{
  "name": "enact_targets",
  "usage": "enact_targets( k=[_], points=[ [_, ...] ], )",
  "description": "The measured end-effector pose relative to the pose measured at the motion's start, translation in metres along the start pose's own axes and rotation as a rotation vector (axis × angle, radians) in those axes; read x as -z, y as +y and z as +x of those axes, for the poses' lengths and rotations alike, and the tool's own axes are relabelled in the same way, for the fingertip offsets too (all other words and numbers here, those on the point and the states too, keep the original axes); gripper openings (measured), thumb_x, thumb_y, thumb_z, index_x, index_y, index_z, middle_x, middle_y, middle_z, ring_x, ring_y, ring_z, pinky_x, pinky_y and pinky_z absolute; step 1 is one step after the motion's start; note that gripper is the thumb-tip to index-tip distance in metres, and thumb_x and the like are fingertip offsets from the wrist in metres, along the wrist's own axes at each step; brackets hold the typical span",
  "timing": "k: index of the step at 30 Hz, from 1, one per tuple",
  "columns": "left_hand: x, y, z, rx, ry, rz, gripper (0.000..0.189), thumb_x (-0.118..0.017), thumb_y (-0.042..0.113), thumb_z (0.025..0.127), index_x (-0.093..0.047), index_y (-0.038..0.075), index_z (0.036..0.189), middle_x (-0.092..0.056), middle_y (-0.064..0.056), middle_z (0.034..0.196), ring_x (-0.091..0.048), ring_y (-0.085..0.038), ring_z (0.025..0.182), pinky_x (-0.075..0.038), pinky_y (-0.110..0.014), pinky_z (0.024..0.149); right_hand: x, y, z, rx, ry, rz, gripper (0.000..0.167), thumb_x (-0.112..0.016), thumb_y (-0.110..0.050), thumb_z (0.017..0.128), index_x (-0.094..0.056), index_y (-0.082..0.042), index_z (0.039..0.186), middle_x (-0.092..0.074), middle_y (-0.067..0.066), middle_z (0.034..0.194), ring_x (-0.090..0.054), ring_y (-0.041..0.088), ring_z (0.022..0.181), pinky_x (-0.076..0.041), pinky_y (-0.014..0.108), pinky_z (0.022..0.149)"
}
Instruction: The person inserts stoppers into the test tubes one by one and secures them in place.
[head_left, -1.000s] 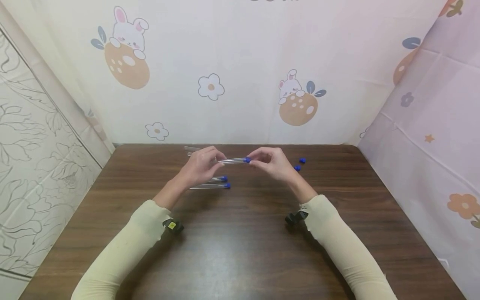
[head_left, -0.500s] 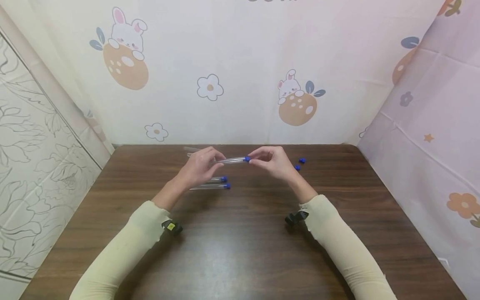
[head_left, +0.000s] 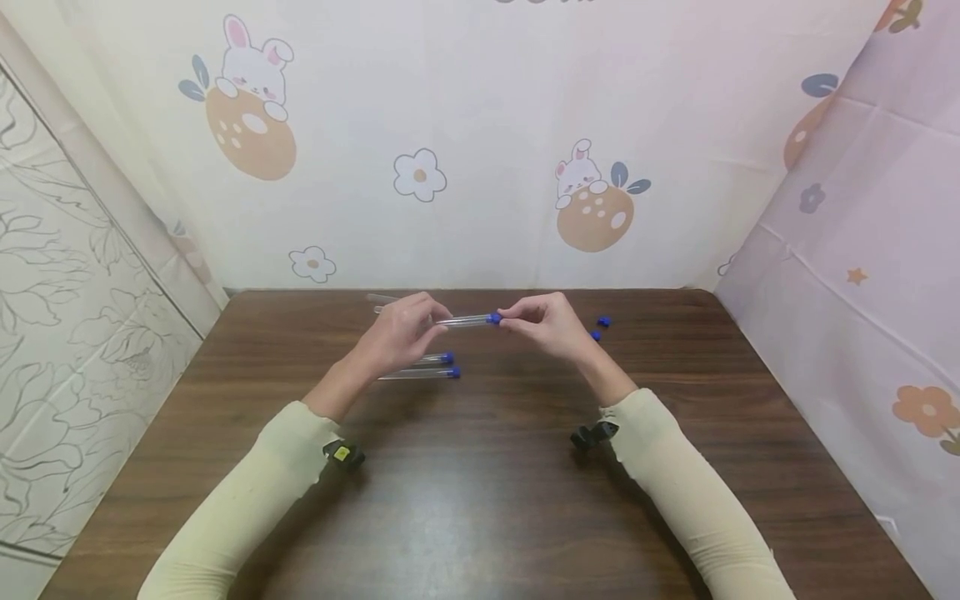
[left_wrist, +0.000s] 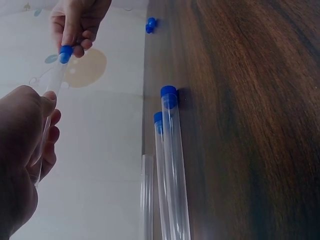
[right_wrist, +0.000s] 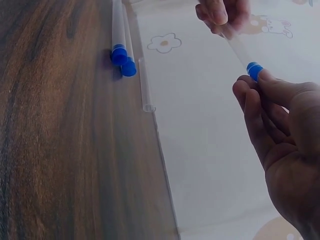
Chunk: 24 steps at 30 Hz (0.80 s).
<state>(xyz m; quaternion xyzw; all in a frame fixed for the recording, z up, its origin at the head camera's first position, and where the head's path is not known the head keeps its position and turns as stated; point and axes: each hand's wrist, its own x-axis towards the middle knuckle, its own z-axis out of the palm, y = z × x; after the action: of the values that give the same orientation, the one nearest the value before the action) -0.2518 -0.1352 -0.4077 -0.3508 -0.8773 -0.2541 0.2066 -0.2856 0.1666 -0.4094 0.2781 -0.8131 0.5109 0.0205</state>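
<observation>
My left hand (head_left: 401, 333) grips a clear test tube (head_left: 467, 321) held level above the far part of the table. A blue cap (left_wrist: 65, 53) sits in the tube's right end, its plug showing inside the clear wall. My right hand (head_left: 543, 325) pinches this cap between thumb and fingertips, as the right wrist view also shows. Below the left hand lie two tubes with blue caps (head_left: 448, 358), side by side on the table and partly hidden by the hand in the head view. Behind it, uncapped tubes (head_left: 384, 297) lie near the back edge.
Two loose blue caps (head_left: 604, 321) lie on the dark wooden table (head_left: 480, 467) just beyond the right hand. A printed curtain (head_left: 495, 100) hangs right behind the table's back edge, with more cloth at the right and a patterned panel at the left.
</observation>
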Motion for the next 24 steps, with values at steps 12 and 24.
enact_targets(
  k=[12,24],
  points=[
    [0.0002,0.0008,0.0012,-0.053,-0.011,0.034,0.014,-0.081,0.006,0.102,-0.077,0.000,0.114,-0.082,-0.014,0.110,-0.079,-0.029,0.097,-0.068,-0.042,0.090,0.0019,-0.0006,0.0001,0.011,-0.063,-0.030,0.013,-0.082,0.002,0.099,-0.085,0.006,0.111,-0.085,0.027,0.110,-0.075,-0.001,0.083,-0.056,0.018,0.068],
    [-0.0014,0.0009,0.0008,-0.090,0.001,0.060,0.012,-0.081,0.006,0.101,-0.077,0.002,0.111,-0.081,-0.011,0.107,-0.079,-0.028,0.096,-0.068,-0.040,0.087,0.0021,-0.0031,0.0031,0.057,-0.107,-0.083,0.008,-0.082,0.002,0.099,-0.086,0.005,0.105,-0.086,0.026,0.110,-0.083,0.028,0.099,-0.057,0.017,0.073]
  ],
)
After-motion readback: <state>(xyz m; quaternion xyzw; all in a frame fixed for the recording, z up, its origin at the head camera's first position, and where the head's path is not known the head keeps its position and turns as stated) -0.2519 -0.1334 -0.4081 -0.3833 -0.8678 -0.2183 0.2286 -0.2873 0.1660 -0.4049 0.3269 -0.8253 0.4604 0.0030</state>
